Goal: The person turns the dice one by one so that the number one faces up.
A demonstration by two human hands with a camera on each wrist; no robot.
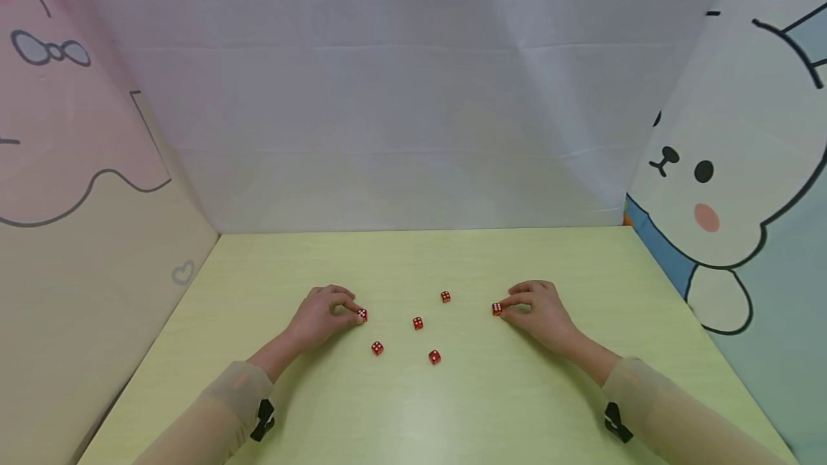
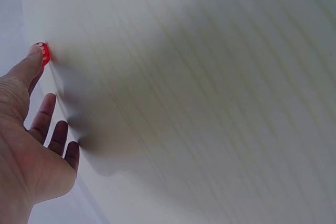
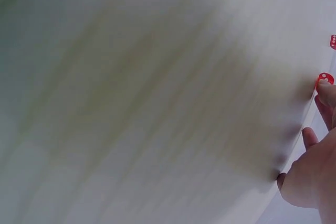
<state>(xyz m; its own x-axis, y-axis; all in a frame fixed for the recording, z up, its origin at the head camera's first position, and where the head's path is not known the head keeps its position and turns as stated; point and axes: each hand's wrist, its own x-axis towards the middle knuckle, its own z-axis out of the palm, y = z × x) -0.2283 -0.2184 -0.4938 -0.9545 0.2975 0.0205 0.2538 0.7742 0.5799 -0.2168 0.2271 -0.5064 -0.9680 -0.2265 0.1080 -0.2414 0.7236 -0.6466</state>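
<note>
Between thumb and forefinger, my left hand (image 1: 325, 316) pinches a red die (image 1: 362, 315) with white pips, at the left of the group. The left wrist view shows that die (image 2: 45, 54) at the thumb tip, with the other fingers spread below it. Over on the right, my right hand (image 1: 538, 313) pinches another red die (image 1: 497, 308) the same way. That die (image 3: 325, 79) is partly covered by the thumb in the right wrist view. Both dice are at or close to the tabletop; whether they touch it I cannot tell.
Several loose red dice lie between the hands: one at the back (image 1: 446, 296), a middle die (image 1: 418, 323), a front-left die (image 1: 377, 348) and a front die (image 1: 435, 357). The pale wooden table (image 1: 413, 257) meets a white back sheet (image 1: 413, 185) and printed side panels (image 1: 717, 221).
</note>
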